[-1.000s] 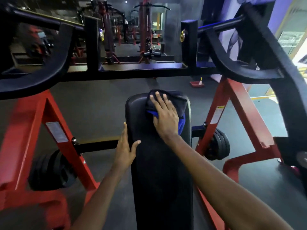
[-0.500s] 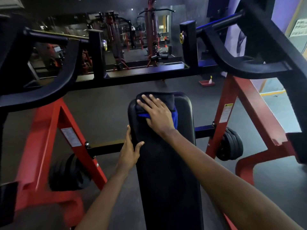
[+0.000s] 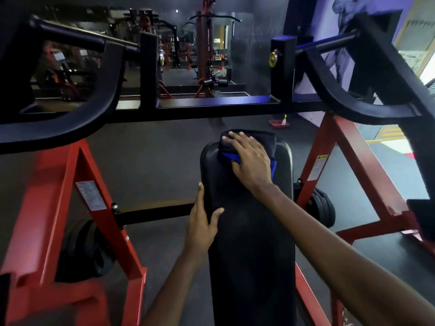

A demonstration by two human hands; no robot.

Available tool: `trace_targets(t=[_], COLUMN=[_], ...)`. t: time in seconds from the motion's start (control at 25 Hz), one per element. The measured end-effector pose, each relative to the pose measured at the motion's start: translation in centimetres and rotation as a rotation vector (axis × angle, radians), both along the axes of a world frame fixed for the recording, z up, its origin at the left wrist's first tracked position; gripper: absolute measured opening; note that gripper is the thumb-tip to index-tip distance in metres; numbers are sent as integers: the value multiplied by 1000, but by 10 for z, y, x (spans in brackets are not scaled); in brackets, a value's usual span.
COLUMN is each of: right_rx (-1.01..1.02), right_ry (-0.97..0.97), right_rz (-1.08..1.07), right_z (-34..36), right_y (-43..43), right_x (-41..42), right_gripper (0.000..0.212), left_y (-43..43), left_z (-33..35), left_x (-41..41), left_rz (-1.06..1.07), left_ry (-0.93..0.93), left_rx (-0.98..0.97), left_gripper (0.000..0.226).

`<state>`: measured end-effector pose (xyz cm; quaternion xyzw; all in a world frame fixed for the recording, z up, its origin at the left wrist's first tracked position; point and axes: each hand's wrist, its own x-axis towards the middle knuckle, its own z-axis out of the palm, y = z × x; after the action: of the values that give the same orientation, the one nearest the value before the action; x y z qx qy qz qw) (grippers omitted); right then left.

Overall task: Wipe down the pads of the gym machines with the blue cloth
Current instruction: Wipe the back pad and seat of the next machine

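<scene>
The folded blue cloth point(image 3: 229, 156) is lying at the far end of the black vinyl bench pad point(image 3: 249, 231), likely slipping off that end if pushed loosely; the right hand point(image 3: 250, 161) is pressing it with flat, spread fingers, the left hand point(image 3: 202, 222) bracing the pad's left edge, fingers straight

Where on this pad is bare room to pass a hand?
The near half of the pad, below both hands, is bare. The far end is crowded: the right hand presses the cloth, and the left hand rests on the left edge.
</scene>
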<state>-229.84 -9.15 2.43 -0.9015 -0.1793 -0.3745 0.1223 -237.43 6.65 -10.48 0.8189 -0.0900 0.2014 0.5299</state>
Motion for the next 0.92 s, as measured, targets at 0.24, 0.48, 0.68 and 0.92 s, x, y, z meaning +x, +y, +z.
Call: trace_targets(t=[0.24, 0.48, 0.68, 0.92], right_rx=[-77, -350, -665, -172], right_ry=[0, -88, -34, 105], right_rz=[47, 106, 283, 49], right_z=[0, -3, -24, 24], right_y=[15, 35, 25, -12], right_x=[-7, -6, -31, 6], right_gripper=[72, 58, 69, 70], left_y=[17, 49, 51, 37], left_z=[-20, -41, -32, 12], left_x=[-14, -21, -15, 8], left_rz=[-53, -57, -82, -85], left_ry=[64, 144, 191, 87], left_rx=[-20, -101, -137, -146], left_gripper=[72, 51, 53, 61])
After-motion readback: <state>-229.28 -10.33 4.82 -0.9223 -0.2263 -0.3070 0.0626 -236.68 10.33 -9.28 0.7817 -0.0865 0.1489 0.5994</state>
